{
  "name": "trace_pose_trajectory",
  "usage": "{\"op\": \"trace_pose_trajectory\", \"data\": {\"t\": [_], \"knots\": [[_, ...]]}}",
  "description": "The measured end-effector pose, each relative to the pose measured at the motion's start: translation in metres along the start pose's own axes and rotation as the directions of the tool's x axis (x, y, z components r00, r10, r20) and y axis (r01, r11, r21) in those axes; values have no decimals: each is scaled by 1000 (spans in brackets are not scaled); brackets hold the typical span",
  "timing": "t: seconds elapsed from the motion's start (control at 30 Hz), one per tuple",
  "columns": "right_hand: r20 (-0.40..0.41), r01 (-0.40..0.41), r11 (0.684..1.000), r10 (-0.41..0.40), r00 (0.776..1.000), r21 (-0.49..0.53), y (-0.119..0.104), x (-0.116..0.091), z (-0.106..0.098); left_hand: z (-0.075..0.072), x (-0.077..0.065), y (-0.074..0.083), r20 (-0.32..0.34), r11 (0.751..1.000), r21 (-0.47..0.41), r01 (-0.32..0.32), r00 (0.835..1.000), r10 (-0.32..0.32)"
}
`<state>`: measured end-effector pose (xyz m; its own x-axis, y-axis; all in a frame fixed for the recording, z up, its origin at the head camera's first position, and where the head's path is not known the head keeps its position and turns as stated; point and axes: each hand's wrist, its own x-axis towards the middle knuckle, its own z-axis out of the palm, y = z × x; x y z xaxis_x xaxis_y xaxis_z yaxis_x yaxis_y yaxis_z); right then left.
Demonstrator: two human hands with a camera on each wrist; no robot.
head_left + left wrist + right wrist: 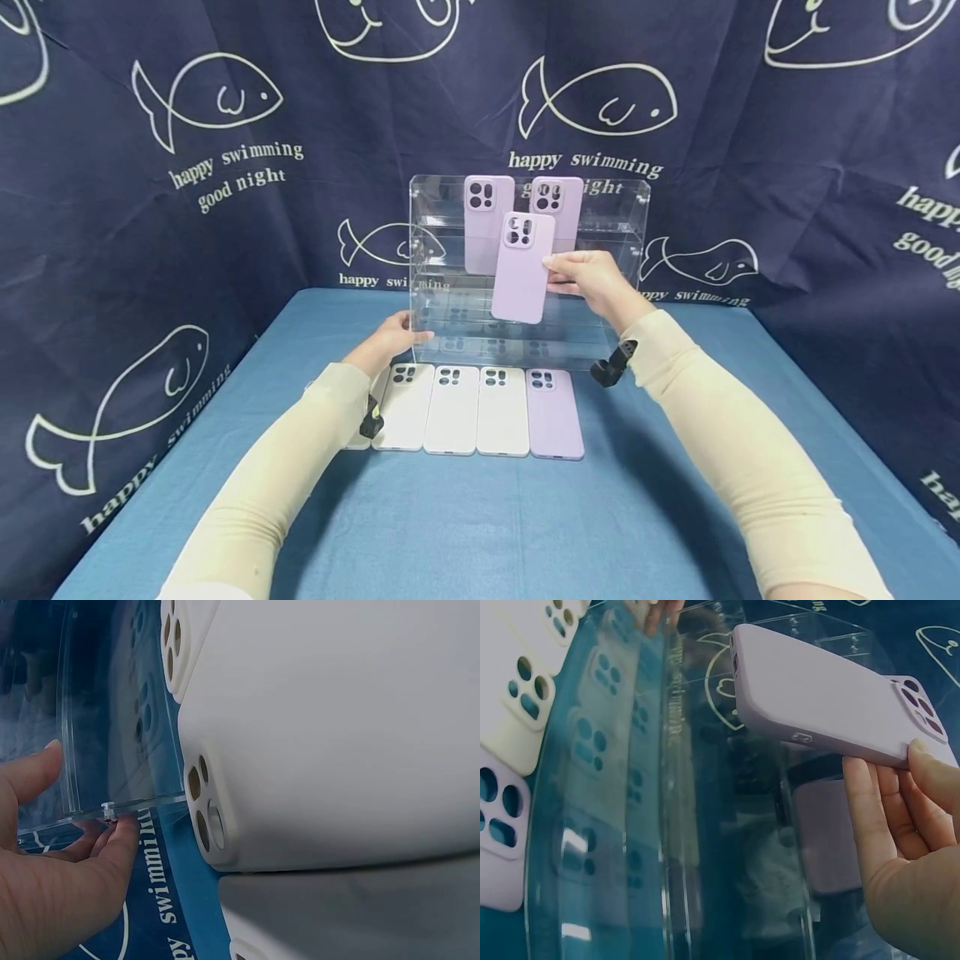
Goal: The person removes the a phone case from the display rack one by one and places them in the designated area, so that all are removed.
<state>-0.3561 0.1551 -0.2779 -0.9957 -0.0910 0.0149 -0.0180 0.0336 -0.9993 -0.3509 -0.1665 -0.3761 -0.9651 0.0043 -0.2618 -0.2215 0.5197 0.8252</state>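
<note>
My right hand [592, 279] pinches a light purple phone case [521, 279] by its right edge, thumb on one face and fingers behind. The case is held upright in front of a clear acrylic display rack [626, 250], its camera cutouts at the top. Two more purple phone cases, a left one [487, 246] and a right one [568, 204], stand on the rack's upper part; the held case partly covers the right one. My left hand [390, 337] grips the rack's lower left side, its thumb [37, 774] in front and fingers round the edge.
Along the rack's front foot lies a row of phone cases: several white ones, including a middle one [452, 408], and a purple one [555, 414] at the right end. Blue cloth [465, 525] covers the table. A dark fish-print curtain [405, 125] hangs behind.
</note>
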Motion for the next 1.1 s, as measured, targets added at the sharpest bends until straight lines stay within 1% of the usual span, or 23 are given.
{"op": "trace_pose_trajectory", "data": {"t": [0.17,0.47,0.8,1.1], "knots": [[3,-11,1000,11,1000,-7,5,-4,-3,1,0,0,-4,1000,0,-4,1000,4],[37,-59,998,59,998,3,16,-8,-8,0,0,-1,17,1000,-6,-4,1000,4],[42,-99,995,99,994,-7,26,-16,-17,1,0,0,2,1000,-7,7,1000,-7],[49,-96,995,95,994,17,37,-20,-25,1,-1,0,0,1000,-3,4,1000,-4]]}}
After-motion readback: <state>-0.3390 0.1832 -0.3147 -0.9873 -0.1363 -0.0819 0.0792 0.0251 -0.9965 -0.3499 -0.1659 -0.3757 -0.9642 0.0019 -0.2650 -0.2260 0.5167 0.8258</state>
